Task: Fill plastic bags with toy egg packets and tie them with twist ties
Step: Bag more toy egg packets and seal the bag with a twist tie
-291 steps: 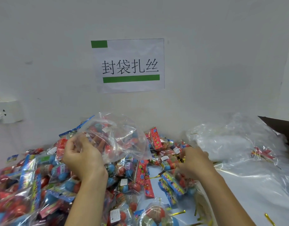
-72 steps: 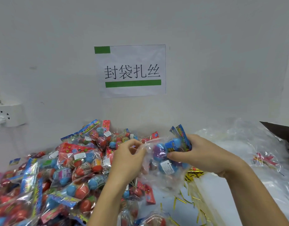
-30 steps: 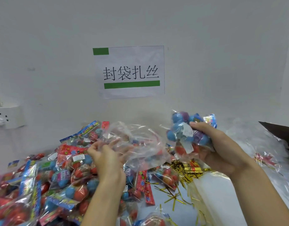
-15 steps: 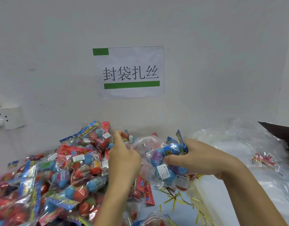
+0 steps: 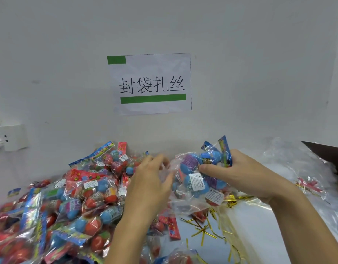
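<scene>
My right hand (image 5: 238,173) grips a bundle of toy egg packets (image 5: 198,176) with blue and purple eggs, pushed into a clear plastic bag (image 5: 185,204). My left hand (image 5: 151,180) holds the bag's mouth at its left side, fingers blurred by motion. A big pile of toy egg packets (image 5: 69,199) with red and blue eggs lies at the left. Gold twist ties (image 5: 204,231) lie scattered on the table below the bag.
A heap of clear plastic bags (image 5: 290,168) lies at the right, with a dark box corner (image 5: 328,155) behind it. A paper sign (image 5: 149,83) hangs on the white wall, and a wall socket (image 5: 6,138) sits at the far left.
My right hand brought the packet bundle down from above and pushed it into the bag that my left hand holds; both hands now sit close together at the bag's mouth.
</scene>
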The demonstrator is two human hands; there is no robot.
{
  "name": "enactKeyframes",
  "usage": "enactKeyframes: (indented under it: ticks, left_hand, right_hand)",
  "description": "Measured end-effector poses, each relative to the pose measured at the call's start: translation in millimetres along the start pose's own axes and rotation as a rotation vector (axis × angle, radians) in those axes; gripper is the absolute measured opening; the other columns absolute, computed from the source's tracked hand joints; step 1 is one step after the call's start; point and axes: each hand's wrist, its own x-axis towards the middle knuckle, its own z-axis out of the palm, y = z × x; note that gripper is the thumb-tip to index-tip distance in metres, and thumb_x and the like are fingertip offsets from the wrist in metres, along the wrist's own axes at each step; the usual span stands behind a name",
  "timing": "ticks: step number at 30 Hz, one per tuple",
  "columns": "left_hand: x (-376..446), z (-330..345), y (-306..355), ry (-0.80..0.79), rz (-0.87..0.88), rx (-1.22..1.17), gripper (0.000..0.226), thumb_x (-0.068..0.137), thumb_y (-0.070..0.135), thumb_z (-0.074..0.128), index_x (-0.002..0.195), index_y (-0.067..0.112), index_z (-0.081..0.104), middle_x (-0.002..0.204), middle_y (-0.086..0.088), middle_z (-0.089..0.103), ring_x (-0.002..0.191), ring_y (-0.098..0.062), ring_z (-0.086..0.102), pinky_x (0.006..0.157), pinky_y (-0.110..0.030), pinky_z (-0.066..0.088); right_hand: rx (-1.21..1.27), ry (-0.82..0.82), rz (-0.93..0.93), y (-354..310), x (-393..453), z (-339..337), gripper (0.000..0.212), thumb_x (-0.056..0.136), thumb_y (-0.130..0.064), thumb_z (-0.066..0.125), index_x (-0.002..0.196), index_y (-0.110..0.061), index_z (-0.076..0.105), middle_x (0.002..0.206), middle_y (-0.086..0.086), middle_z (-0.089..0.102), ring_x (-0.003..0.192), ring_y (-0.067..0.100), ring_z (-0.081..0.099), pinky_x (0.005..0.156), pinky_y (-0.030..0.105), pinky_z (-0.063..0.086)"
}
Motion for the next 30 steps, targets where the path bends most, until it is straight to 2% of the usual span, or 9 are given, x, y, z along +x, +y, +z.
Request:
enactKeyframes:
  ticks: [3,6,9,12,15,19,22,26,30]
  left_hand:
    - [1,2,-2,0.100,-0.052,-0.056,0.021,0.093,0.023,0.065,0.074,0.024,0.059,0.060,0.009,0.059,0.056,-0.005,0.054,0.050,-0.016,0.040]
    - [1,2,-2,0.113,-0.103,-0.095,0.024,0.092,0.016,0.065,0.070,0.023,0.058,0.049,0.006,0.054,0.048,-0.003,0.052,0.050,-0.014,0.040]
    - [1,2,1,0.110,-0.134,-0.114,0.024,0.091,0.014,0.065,0.070,0.022,0.058,0.050,0.005,0.055,0.046,-0.001,0.052,0.047,-0.011,0.038]
    - [0,3,5,0.087,-0.153,-0.163,0.022,0.091,0.014,0.065,0.070,0.020,0.060,0.051,0.002,0.058,0.043,-0.002,0.050,0.044,-0.011,0.038]
    - [0,0,4,0.027,-0.167,-0.231,0.015,0.093,0.015,0.064,0.078,0.017,0.066,0.057,-0.005,0.063,0.040,-0.006,0.046,0.039,-0.013,0.035]
    - [1,-4,1,-0.052,-0.219,-0.353,0.015,0.093,0.006,0.061,0.090,0.016,0.071,0.063,-0.011,0.066,0.041,-0.011,0.051,0.043,-0.023,0.043]
    - [3,-6,0,-0.086,-0.225,-0.379,0.012,0.094,0.016,0.066,0.083,0.016,0.070,0.066,-0.012,0.067,0.041,-0.014,0.052,0.044,-0.027,0.043]
    - [3,-5,-2,-0.057,-0.223,-0.366,0.016,0.097,0.014,0.061,0.085,0.021,0.070,0.069,-0.014,0.068,0.044,-0.015,0.052,0.047,-0.031,0.047]
    - [4,-9,-7,-0.038,-0.249,-0.387,0.018,0.097,0.018,0.064,0.082,0.019,0.072,0.059,-0.007,0.065,0.041,-0.012,0.053,0.042,-0.023,0.042]
  right_hand:
    - [0.024,0.040,-0.068,-2,-4,-5,0.029,0.081,-0.053,0.069,0.090,-0.026,0.075,0.086,0.002,0.077,0.073,0.008,0.071,0.060,0.019,0.053]
    - [0.154,0.110,-0.196,0,-10,-16,0.023,0.078,-0.056,0.067,0.094,-0.043,0.075,0.085,-0.011,0.078,0.072,-0.004,0.070,0.055,0.006,0.047]
    - [0.436,0.085,-0.303,3,-7,-19,0.038,0.078,-0.055,0.078,0.109,-0.032,0.075,0.108,0.001,0.077,0.101,0.016,0.073,0.076,0.019,0.056]
    - [0.651,-0.027,-0.342,6,2,-7,0.053,0.074,-0.050,0.083,0.116,-0.018,0.073,0.119,0.015,0.072,0.109,0.031,0.070,0.084,0.034,0.058]
    - [0.524,-0.082,-0.295,9,5,7,0.055,0.073,-0.055,0.082,0.116,-0.022,0.072,0.116,0.012,0.073,0.108,0.031,0.071,0.088,0.041,0.058]
    - [0.223,-0.129,-0.247,14,5,10,0.028,0.080,-0.035,0.078,0.106,-0.029,0.071,0.101,0.002,0.076,0.095,0.018,0.073,0.077,0.025,0.056]
    - [0.146,-0.038,-0.220,16,8,12,0.032,0.079,-0.022,0.086,0.103,-0.026,0.066,0.096,-0.002,0.075,0.090,0.016,0.074,0.072,0.025,0.057]
    - [0.047,0.134,-0.250,11,12,24,0.040,0.073,-0.026,0.090,0.102,-0.029,0.062,0.095,-0.012,0.073,0.087,0.011,0.073,0.071,0.029,0.061]
    - [-0.041,0.138,-0.274,13,15,29,0.040,0.074,-0.023,0.089,0.101,-0.029,0.062,0.093,-0.014,0.071,0.085,0.008,0.071,0.071,0.024,0.059]
